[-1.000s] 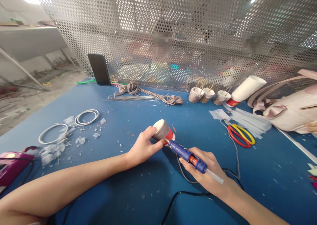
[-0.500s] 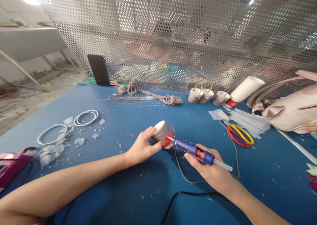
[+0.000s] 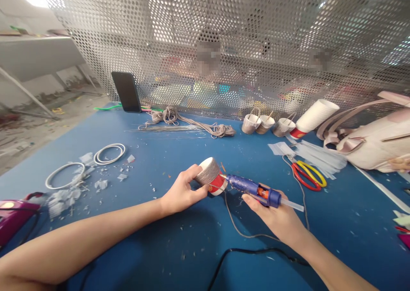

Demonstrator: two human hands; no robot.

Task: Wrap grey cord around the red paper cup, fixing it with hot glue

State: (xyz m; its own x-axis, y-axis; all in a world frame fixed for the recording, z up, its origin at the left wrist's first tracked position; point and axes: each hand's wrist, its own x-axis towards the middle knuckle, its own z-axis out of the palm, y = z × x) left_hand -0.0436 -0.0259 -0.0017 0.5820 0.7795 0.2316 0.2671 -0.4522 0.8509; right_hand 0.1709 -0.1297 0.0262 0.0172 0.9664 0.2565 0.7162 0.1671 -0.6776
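Observation:
My left hand grips a red and white paper cup, tilted on its side, its upper part wrapped in grey cord. In my right hand is a blue glue gun with a clear glue stick coming out of its back. The gun's nozzle points left and sits close by the cup's red band, near the edge of the wrapping; whether it touches cannot be made out. A loose grey cord runs from the cup down and to the right, passing behind my right hand.
Red and yellow scissors and clear glue sticks lie right. Wrapped cups, stacked cups and a pale bag stand behind. Cord bundles, a phone, white rings and a purple device are left.
My right hand and the glue gun have shifted slightly right, drawing the nozzle back from the cup's red band. My left hand still holds the cup. The whole view has moved a little.

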